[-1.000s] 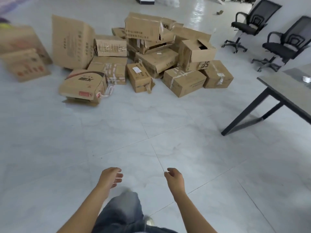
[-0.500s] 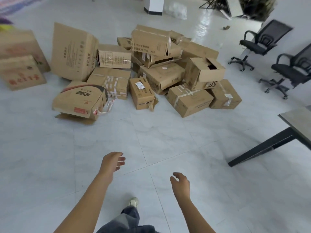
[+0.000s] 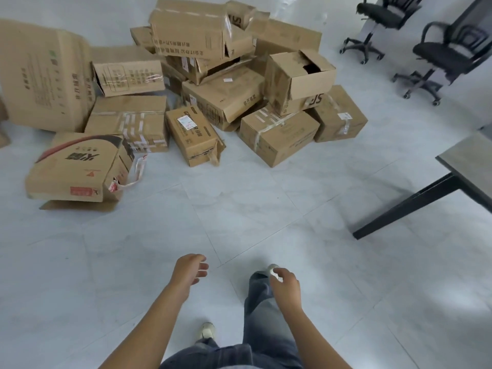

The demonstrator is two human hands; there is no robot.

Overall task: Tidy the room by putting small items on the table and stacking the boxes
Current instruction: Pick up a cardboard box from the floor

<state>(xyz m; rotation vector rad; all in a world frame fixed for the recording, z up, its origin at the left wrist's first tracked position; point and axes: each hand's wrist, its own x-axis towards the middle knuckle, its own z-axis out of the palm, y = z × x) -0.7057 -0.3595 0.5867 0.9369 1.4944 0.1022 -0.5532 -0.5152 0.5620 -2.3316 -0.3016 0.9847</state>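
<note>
You've stepped closer: the box pile (image 3: 223, 86) now fills the upper half of the frame, bigger than a second ago. Your left hand (image 3: 189, 269) and right hand (image 3: 286, 284) (both bottom centre) hold nothing, fingers loosely curled and apart. The table (image 3: 468, 166) sits at the right edge. Nothing is stacked yet; the small labelled box (image 3: 193, 135) is nearest, likely the first pick.
</note>
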